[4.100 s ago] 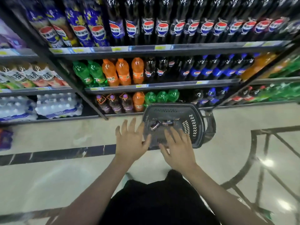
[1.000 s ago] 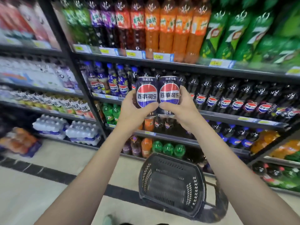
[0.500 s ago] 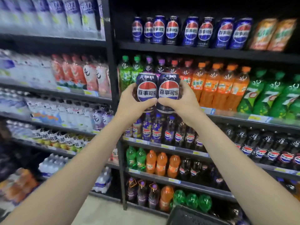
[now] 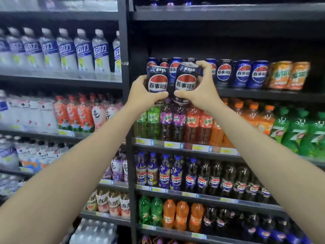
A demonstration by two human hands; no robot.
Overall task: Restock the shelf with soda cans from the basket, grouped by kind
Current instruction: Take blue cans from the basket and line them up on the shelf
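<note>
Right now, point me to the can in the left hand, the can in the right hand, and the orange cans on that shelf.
Left-hand can (image 4: 157, 83): head view, on its round logo.
Right-hand can (image 4: 185, 83): head view, on its round logo.
Orange cans (image 4: 280, 74): head view, on the label of the left one.

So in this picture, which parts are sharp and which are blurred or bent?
Head view: the two black Pepsi cans in the left hand and right hand are sharp; the white bottles at upper left are smeared; the shelf edges curve, wide-angle distortion.
</note>
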